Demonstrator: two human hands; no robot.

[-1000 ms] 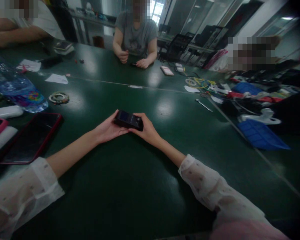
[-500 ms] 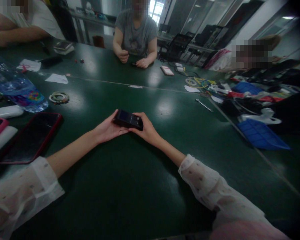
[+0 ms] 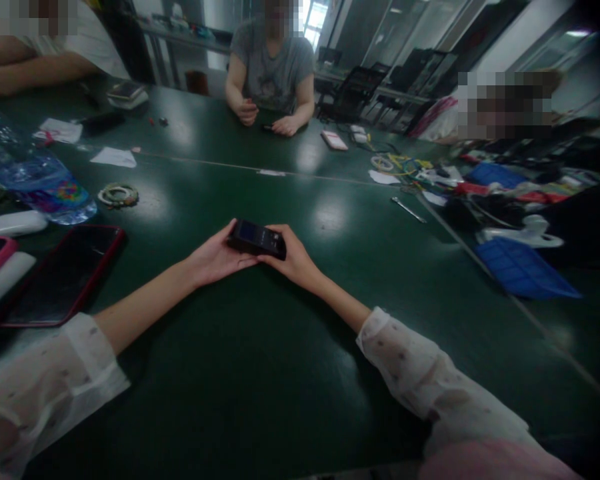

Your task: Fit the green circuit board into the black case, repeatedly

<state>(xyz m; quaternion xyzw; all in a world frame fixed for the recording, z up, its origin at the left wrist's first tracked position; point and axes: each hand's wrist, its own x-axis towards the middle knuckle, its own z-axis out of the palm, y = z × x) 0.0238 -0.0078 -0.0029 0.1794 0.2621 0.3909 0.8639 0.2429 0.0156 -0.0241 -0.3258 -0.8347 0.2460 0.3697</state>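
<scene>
A small black device (image 3: 257,239) with a dark screen on its left part is held between both hands above the green table (image 3: 260,373). My left hand (image 3: 219,257) is closed on its left end and lower edge. Around the right end, my right hand (image 3: 294,257) is closed, with the thumb along the near side. The fingertips of the two hands meet close together below the device. Some fingers are hidden behind it.
At the left lie a red-edged phone (image 3: 67,277), a white case (image 3: 19,223), a water bottle (image 3: 45,180) and a bracelet (image 3: 118,195). A wrench (image 3: 408,209), blue trays (image 3: 523,267) and tangled cables (image 3: 400,165) are at the right. Several people sit around the table.
</scene>
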